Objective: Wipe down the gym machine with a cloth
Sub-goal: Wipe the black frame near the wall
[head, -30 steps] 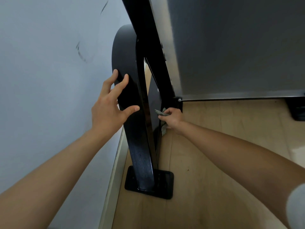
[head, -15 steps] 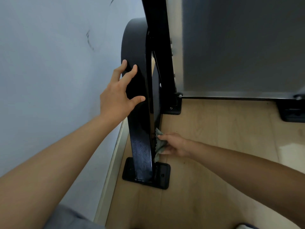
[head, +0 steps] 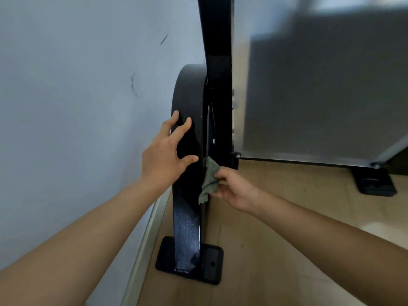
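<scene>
Left hand [head: 164, 159] flat with fingers spread on the black curved leg [head: 187, 133] of the gym machine. Right hand [head: 234, 188] pinches a green cloth [head: 209, 180] against the leg's right edge, above the foot plate [head: 212, 265] on the wooden floor [head: 276, 250].

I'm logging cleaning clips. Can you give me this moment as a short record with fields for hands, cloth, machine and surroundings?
left hand: fingers spread, resting on the curved black leg
right hand: holds the green cloth
cloth position: against the leg's right edge, above the foot plate
floor: wooden floor
left side: wall with dark scuffs
right side: grey panel
</scene>
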`<state>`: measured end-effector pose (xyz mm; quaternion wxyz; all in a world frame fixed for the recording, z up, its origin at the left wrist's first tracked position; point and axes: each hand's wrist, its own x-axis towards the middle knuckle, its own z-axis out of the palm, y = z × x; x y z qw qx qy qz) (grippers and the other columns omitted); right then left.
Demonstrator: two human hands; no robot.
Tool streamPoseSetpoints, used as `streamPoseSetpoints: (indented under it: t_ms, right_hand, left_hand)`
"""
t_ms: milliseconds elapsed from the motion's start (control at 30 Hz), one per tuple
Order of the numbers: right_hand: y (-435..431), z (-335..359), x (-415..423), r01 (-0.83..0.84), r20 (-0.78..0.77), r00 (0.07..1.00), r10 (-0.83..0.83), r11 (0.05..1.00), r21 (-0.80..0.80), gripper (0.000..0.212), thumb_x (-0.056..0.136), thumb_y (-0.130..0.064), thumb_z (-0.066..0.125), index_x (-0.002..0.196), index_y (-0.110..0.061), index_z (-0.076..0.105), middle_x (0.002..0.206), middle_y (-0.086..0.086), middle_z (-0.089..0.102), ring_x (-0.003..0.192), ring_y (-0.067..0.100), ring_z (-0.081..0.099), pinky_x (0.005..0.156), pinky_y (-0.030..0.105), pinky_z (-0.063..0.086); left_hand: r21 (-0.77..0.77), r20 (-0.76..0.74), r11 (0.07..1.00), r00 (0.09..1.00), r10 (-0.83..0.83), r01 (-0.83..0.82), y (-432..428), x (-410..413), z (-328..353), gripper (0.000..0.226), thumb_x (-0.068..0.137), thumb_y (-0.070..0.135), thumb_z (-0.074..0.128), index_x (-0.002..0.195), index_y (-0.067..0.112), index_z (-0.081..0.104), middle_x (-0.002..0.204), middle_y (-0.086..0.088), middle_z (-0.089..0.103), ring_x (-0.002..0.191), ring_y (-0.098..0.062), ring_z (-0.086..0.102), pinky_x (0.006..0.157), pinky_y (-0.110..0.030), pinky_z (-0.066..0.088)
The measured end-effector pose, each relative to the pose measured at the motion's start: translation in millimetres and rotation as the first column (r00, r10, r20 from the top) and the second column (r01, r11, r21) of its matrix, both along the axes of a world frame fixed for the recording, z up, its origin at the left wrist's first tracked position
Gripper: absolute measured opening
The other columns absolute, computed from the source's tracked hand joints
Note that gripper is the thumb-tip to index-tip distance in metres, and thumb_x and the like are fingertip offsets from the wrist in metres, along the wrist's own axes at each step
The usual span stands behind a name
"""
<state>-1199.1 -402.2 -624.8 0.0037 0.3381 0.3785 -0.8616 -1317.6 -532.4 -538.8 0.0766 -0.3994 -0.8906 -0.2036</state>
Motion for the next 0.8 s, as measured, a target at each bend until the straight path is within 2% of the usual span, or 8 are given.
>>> streamPoseSetpoints:
  t_ms: [67,167,233,367,500,600,733,800]
  right_hand:
    - [8,16,-10,0.024,-0.056,0.998,-0.019,0.995,0.094,0.024,0.097,0.002,0.047,0.108,-0.009,0.065,0.090,0.010,0.067,0.072,0.019,0.069,0.058,0.031,0.057]
    - [16,37,-20,0.085,-0.130,0.990,-0.056,0.970,0.228,0.022,0.099,0.000,0.053,0.114,-0.007,0.067,0.097,0.009,0.070,0.086,0.021,0.070,0.072,0.037,0.060]
    - [18,50,-27,0.150,-0.169,0.981,-0.101,0.939,0.310,0.019,0.099,-0.002,0.057,0.112,-0.008,0.069,0.096,0.007,0.071,0.092,0.023,0.070,0.081,0.043,0.061]
    - [17,75,-36,0.247,-0.212,0.963,-0.165,0.856,0.455,0.015,0.097,-0.004,0.062,0.106,-0.011,0.072,0.100,0.010,0.074,0.097,0.027,0.072,0.085,0.045,0.061]
    - [19,97,-33,0.267,-0.189,0.962,-0.197,0.823,0.501,0.010,0.095,-0.007,0.067,0.103,-0.008,0.072,0.103,0.014,0.075,0.098,0.028,0.073,0.086,0.046,0.061]
    - [28,118,-25,0.223,-0.139,0.974,-0.178,0.863,0.453,0.006,0.096,-0.012,0.066,0.100,-0.008,0.069,0.104,0.017,0.075,0.093,0.030,0.075,0.080,0.044,0.063]
    - [45,151,-12,0.134,-0.124,0.988,-0.089,0.895,0.425,0.012,0.101,-0.017,0.059,0.104,-0.006,0.064,0.102,0.018,0.076,0.088,0.029,0.076,0.070,0.037,0.062]
    - [51,165,-4,0.097,-0.133,0.990,-0.038,0.877,0.470,0.014,0.100,-0.017,0.061,0.105,-0.005,0.064,0.104,0.017,0.076,0.091,0.029,0.075,0.077,0.040,0.062]
  left_hand:
    - [-0.007,-0.003,1.000,1.000,0.008,-0.008,0,-1,0,0.096,0.072,0.043,0.088,0.153,0.043,0.036,0.164,0.017,0.022,0.131,-0.016,0.054,0.082,-0.039,0.056]
    - [-0.008,-0.020,1.000,1.000,0.011,-0.011,0,-2,-3,0.096,0.072,0.045,0.088,0.153,0.043,0.036,0.163,0.018,0.022,0.122,-0.016,0.060,0.078,-0.035,0.056]
    - [0.004,-0.024,1.000,1.000,0.004,-0.004,1,-4,-4,0.097,0.071,0.046,0.088,0.153,0.043,0.037,0.163,0.017,0.023,0.125,-0.015,0.058,0.079,-0.036,0.057]
    - [0.023,-0.028,1.000,1.000,0.003,-0.003,2,-5,-3,0.095,0.067,0.044,0.090,0.149,0.043,0.042,0.160,0.015,0.030,0.128,-0.017,0.055,0.079,-0.037,0.059]
    - [0.032,-0.050,0.999,0.998,0.027,-0.025,8,-6,7,0.083,0.061,0.047,0.087,0.138,0.036,0.057,0.147,0.011,0.047,0.125,-0.019,0.049,0.076,-0.036,0.057]
    - [0.142,-0.011,0.989,0.999,0.051,-0.049,15,-6,18,0.062,0.063,0.052,0.069,0.121,0.031,0.069,0.132,0.008,0.057,0.118,-0.021,0.046,0.086,-0.038,0.053]
    - [0.171,0.213,0.985,0.976,-0.056,0.019,21,1,35,0.061,0.070,0.062,0.047,0.123,0.039,0.067,0.124,0.020,0.063,0.116,-0.012,0.048,0.097,-0.031,0.043]
    - [0.320,0.516,0.947,0.831,-0.207,0.037,24,6,47,0.050,0.076,0.060,0.054,0.122,0.044,0.066,0.115,0.022,0.068,0.108,-0.007,0.059,0.095,-0.030,0.047]
